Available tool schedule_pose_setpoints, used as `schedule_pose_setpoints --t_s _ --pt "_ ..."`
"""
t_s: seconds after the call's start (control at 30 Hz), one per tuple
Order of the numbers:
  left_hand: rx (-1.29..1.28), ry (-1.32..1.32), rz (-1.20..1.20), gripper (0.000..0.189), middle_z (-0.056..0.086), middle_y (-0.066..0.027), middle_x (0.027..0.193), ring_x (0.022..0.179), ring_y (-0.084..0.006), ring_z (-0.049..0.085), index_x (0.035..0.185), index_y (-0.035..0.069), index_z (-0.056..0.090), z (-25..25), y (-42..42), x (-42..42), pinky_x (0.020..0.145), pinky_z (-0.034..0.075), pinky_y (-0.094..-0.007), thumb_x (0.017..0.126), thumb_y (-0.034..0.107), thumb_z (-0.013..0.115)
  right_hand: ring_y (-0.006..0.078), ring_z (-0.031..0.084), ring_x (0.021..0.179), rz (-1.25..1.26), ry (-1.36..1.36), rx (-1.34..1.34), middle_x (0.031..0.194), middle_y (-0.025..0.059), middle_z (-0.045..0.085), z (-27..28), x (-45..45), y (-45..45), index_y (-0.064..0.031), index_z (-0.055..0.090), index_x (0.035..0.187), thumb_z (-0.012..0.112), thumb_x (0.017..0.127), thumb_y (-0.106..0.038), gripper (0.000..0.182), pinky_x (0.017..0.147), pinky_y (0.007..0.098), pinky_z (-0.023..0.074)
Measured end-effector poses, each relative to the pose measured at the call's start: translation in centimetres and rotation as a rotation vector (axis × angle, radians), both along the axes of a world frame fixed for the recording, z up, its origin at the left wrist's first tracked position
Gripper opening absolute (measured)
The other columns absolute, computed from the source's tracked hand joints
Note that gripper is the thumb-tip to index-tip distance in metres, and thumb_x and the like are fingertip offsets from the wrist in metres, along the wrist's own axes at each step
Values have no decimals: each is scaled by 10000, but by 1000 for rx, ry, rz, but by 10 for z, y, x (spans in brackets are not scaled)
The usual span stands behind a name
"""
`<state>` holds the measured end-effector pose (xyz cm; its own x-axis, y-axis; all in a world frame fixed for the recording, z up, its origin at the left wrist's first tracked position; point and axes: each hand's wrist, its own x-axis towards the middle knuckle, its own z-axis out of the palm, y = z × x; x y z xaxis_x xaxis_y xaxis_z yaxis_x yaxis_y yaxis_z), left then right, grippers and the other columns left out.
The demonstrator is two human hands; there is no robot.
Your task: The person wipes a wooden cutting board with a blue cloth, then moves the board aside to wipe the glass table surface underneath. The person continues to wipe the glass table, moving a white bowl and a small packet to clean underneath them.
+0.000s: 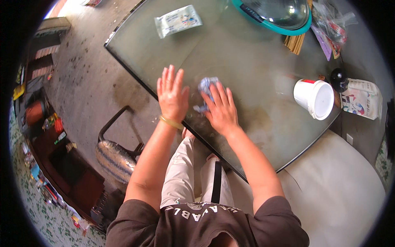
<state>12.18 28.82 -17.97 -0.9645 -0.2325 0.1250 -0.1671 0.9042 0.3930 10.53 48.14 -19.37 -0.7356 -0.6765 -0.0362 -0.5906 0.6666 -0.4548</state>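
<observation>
My right hand [222, 109] presses flat on a crumpled blue-grey cloth [207, 84], which bunches out past the index finger and thumb on the glass tabletop [197, 58]. My left hand [171, 95], with a pale yellow bangle [170, 122] on its wrist, is empty at the table's near left edge. Its fingers are extended and a little apart; whether it touches the glass I cannot tell. Smudges and a brownish wet-looking patch show on the glass beside my right hand.
Beyond my hands lies a white plastic packet [179, 21]. A teal-rimmed clear lid [274, 26] partly covers wooden sticks [294, 43]. To the right are a lidded white bucket [314, 98], a black ball-shaped object [338, 79] and a printed bag [361, 98]. A chair [115, 157] stands left of my legs.
</observation>
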Motion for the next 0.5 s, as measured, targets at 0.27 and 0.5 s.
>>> schedule_pose_setpoints --t_s 0.27,0.5 --pt "146 -169 -97 680 380 -141 1512 1415 -315 335 1380 88 486 9 48 107 1155 246 -497 744 106 727 298 173 1477 99 -49 166 1571 83 248 -7 132 85 -256 440 1439 805 686 -353 843 1169 532 201" --pt "279 -10 46 596 427 -182 1464 1367 -358 393 1367 45 495 3 30 102 1133 307 -468 794 65 662 320 190 1470 117 -14 54 1566 108 253 -4 68 21 -219 426 1445 775 731 -281 797 1161 563 203"
